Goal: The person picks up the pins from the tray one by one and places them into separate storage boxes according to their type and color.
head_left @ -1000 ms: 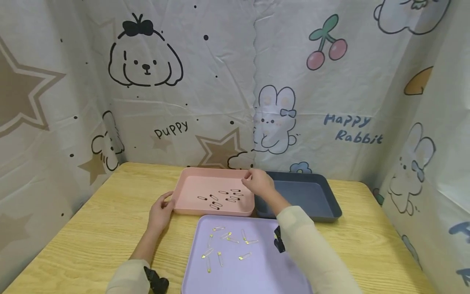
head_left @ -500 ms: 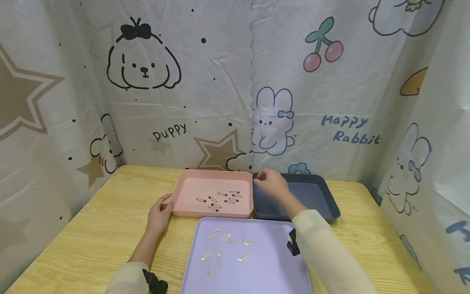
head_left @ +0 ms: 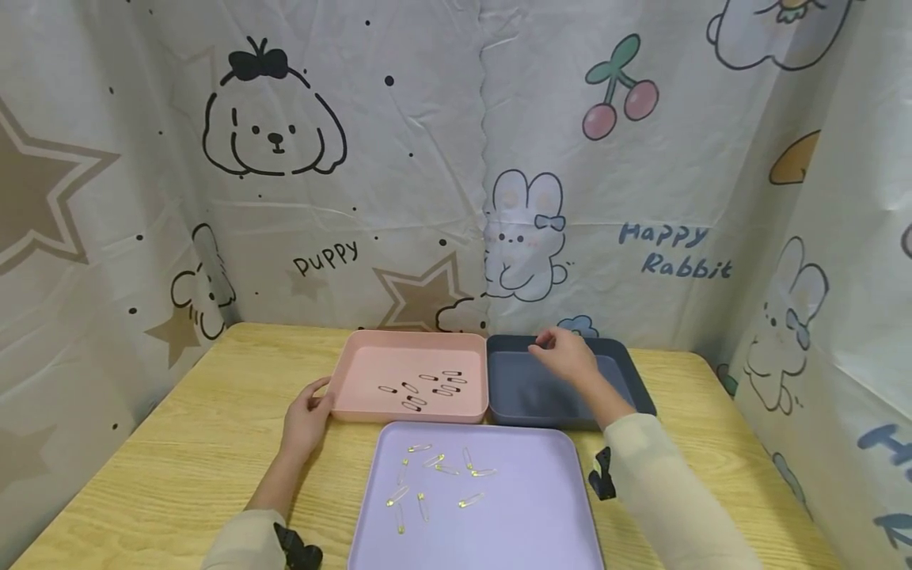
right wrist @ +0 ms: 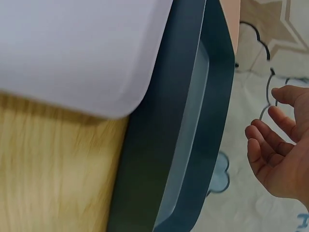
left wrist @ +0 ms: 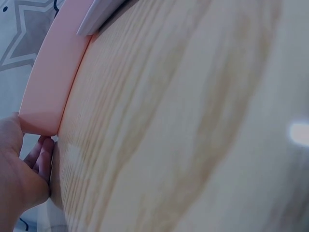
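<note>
At the left end of the pink tray (head_left: 409,339), my left hand (head_left: 306,423) grips its side, with fingertips at the corner in the left wrist view. Several black safety pins (head_left: 429,378) lie scattered inside that tray. My right hand (head_left: 566,356) is raised over the dark blue tray (head_left: 502,396). In the right wrist view its fingers are loosely bent, thumb and forefinger apart, nothing between them. Nearest the body lies a lilac tray (head_left: 527,507), bearing several gold safety pins (head_left: 470,500) on its left and upper part.
All the trays stand on a wooden table (head_left: 178,443), pink and dark blue side by side at the back, lilac in front of them. A printed curtain (head_left: 420,158) hangs close behind the table and along both sides.
My right hand has moved right, from above the pink tray's right edge to over the dark blue tray. The left hand stays at the pink tray, and the head view has shifted slightly.
</note>
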Available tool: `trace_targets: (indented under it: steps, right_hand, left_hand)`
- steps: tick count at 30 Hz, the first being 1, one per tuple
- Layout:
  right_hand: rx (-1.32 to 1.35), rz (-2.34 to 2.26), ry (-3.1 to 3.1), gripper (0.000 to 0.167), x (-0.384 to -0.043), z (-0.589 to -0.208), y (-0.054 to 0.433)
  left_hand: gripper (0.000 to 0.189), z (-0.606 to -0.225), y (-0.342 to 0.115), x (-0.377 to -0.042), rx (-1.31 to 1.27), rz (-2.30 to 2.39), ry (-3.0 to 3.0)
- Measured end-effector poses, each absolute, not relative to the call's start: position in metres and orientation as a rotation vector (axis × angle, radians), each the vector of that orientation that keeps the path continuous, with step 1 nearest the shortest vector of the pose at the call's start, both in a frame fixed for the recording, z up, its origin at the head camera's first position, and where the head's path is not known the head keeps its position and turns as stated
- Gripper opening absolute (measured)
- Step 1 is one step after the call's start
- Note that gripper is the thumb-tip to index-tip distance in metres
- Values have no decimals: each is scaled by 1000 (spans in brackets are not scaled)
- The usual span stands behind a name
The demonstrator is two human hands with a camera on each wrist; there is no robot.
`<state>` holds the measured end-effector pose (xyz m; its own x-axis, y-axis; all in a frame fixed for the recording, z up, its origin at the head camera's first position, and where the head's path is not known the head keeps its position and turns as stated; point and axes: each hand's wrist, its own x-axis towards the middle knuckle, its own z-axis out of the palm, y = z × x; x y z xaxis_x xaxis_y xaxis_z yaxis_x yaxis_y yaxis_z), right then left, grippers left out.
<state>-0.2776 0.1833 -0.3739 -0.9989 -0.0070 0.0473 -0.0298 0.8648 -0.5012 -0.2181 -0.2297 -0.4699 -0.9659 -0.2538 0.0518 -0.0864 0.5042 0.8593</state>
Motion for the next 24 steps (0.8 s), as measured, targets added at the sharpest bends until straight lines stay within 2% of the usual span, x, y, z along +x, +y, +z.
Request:
trace_targets:
  steps: [24]
  right_hand:
    - [-158, 785, -2909, 41, -265, -399, 285]
  left_hand:
    - [55, -473, -236, -217, 288, -1568, -2471]
